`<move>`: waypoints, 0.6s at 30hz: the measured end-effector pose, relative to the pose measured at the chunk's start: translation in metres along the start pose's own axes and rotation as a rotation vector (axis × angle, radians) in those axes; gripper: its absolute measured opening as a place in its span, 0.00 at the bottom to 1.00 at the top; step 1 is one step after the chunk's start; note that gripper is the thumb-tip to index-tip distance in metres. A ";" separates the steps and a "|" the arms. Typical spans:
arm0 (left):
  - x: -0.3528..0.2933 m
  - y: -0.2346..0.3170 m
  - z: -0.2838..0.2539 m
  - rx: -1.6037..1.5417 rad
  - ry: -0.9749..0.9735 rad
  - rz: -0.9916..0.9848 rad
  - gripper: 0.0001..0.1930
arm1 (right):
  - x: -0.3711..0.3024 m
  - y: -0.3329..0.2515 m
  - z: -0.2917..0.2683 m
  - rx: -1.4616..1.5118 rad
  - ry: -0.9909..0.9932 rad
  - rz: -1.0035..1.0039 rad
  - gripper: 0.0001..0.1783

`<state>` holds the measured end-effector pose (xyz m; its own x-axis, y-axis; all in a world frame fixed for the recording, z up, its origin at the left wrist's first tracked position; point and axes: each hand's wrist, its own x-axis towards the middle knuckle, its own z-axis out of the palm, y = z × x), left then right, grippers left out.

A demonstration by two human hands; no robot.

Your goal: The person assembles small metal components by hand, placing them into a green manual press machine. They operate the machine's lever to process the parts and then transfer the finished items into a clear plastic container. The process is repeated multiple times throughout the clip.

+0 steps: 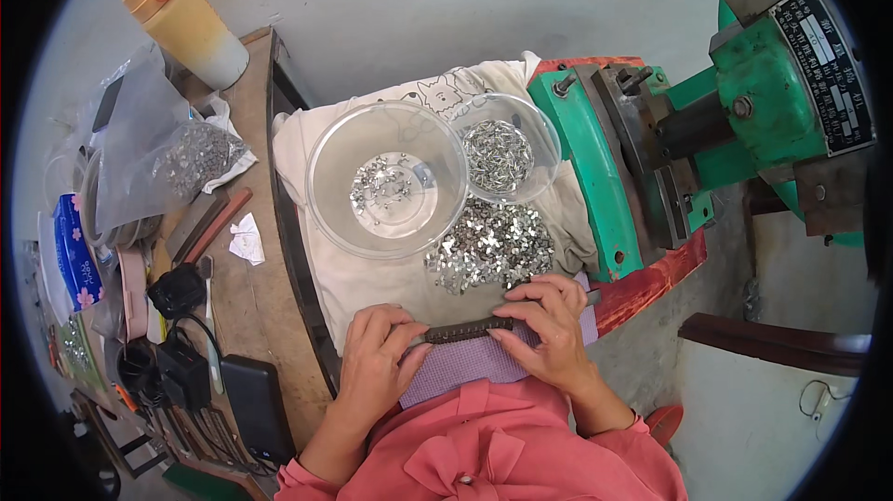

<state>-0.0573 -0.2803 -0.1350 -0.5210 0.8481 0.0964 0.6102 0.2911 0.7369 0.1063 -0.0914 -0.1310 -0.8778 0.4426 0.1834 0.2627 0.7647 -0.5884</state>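
The head view shows a long, thin dark strip (470,330) with a row of little bumps, over a purple cloth (465,369) near the person's lap. The left hand (379,345) is bent nearly closed, with its thumb and fingertips pinching the strip's left end. The right hand (547,326) is partly open. Its thumb is at the strip's right end and its pointing finger is up by the shiny bits; it is hard to tell if it grips tightly.

Just above the strip is a heap of small, flat silver metal pieces (498,245) on a cream cloth (337,301). Behind it are a big clear tub (322,175) with a few silver bits (379,187) inside, and a smaller clear tub (545,140) holding lots of thin silver pins (499,157).

On the right is a big green press (595,175). On the left, a wooden bench (279,315) carries a yellow and white bottle (191,26), a crumpled tissue (246,239) and a flat black box (259,403).
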 end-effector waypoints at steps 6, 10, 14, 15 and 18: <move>0.000 0.000 0.000 0.012 0.004 0.001 0.17 | -0.003 0.009 -0.010 -0.041 -0.018 -0.012 0.18; 0.000 0.000 0.000 0.011 0.006 0.009 0.16 | -0.004 0.011 -0.008 -0.123 -0.025 -0.060 0.18; -0.001 -0.001 0.000 0.013 0.004 0.016 0.16 | -0.003 0.012 -0.008 -0.146 -0.028 -0.076 0.18; -0.001 -0.001 0.000 0.014 0.004 0.019 0.16 | -0.003 0.012 -0.008 -0.145 -0.029 -0.080 0.18; -0.001 -0.001 -0.001 0.017 -0.004 0.022 0.15 | -0.004 0.013 -0.008 -0.136 -0.037 -0.088 0.17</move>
<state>-0.0576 -0.2813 -0.1351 -0.5050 0.8560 0.1103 0.6319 0.2796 0.7228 0.1163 -0.0793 -0.1333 -0.9134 0.3553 0.1988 0.2336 0.8572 -0.4590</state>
